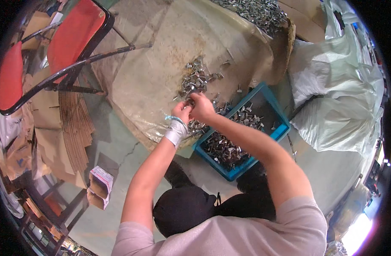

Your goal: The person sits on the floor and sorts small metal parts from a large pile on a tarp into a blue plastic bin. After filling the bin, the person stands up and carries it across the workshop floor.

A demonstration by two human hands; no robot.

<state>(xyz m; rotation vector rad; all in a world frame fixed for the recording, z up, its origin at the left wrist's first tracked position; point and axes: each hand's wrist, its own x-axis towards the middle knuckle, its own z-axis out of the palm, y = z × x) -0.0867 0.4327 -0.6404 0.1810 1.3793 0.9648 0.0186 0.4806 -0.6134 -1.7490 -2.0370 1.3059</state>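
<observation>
My left hand [182,112] and my right hand [202,106] meet over a loose pile of small silvery metal pieces [197,81]. Fingers of both hands are bent and pressed together at the tips; whatever they grip is too small to make out. A pale band wraps my left wrist, with a light blue strip beside it. The pile lies on a tan plastic sheet [148,64] on the floor. Just right of the hands, partly beneath my right forearm, stands a blue plastic crate [282,130] with many similar metal pieces [227,151] in it.
A larger heap of metal pieces [257,17] lies at the far edge. White woven sacks [332,89] stand on the right. At left are a red folding chair [76,38], stacked flat cardboard [74,132] and a small open carton [100,185].
</observation>
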